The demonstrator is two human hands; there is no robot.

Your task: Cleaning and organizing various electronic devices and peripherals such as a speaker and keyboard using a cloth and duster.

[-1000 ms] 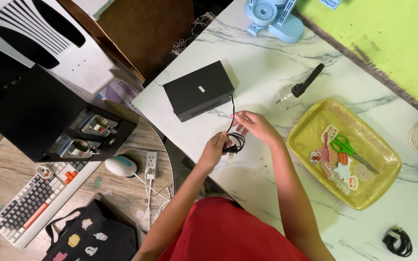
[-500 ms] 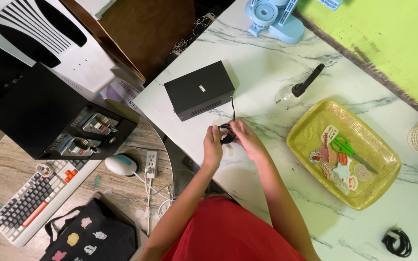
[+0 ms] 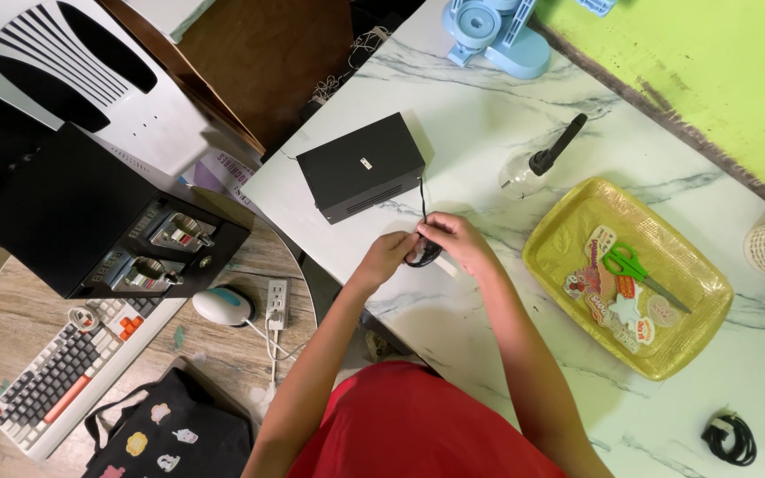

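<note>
My left hand (image 3: 389,255) and my right hand (image 3: 455,241) meet over the white marble table (image 3: 489,133), both closed on a small coil of black cable (image 3: 421,255). The cable's free length runs up from the coil to a black box (image 3: 362,165) lying just beyond my hands. My fingers hide most of the coil.
A yellow tray (image 3: 692,345) with green scissors (image 3: 637,270) and stickers lies to the right. A black-handled tool (image 3: 552,152) and a blue device (image 3: 498,35) sit farther back. Another coiled black cable (image 3: 729,437) lies at lower right. A keyboard (image 3: 64,372), mouse (image 3: 220,306) and power strip (image 3: 276,303) rest on the round wooden table at left.
My hands have drawn together and moved slightly up toward the black box, and the cable is gathered into a tighter coil between them.
</note>
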